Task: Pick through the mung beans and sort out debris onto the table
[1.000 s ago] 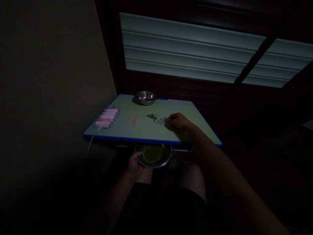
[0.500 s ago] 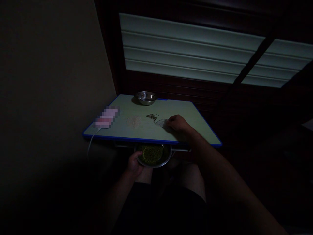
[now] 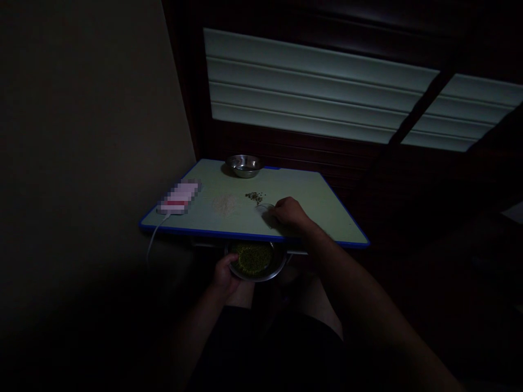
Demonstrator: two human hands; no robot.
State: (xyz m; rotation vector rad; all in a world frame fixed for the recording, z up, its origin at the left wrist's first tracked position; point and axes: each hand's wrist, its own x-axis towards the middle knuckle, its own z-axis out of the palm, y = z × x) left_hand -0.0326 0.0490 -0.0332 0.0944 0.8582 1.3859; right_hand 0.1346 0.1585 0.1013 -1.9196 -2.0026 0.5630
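Observation:
My left hand (image 3: 226, 274) grips the left rim of a metal bowl (image 3: 261, 279), thumb over the edge, just below the table's front edge. Small green beans (image 3: 253, 257), like mung beans, lie in that bowl. Over the table, my right hand (image 3: 289, 210) is closed on a thin, clear, curved piece (image 3: 266, 205), perhaps plastic; its exact kind is too dark to tell. The tip of this piece is close to a small scatter of dark beans or seeds (image 3: 255, 196). Left of them is a pale patch of rice-like grains (image 3: 224, 204).
A second metal bowl (image 3: 244, 166) stands at the back of the blue-edged table (image 3: 310, 190). At the left lies a blurred-out phone (image 3: 180, 197) with a white cable (image 3: 151, 239) hanging over the edge. A wall and dark-framed shutters (image 3: 310, 92) enclose the far side.
My right hand has shifted slightly left and nearer to me, and the clear piece has tilted so that it looks thinner. My left hand still holds the bowl.

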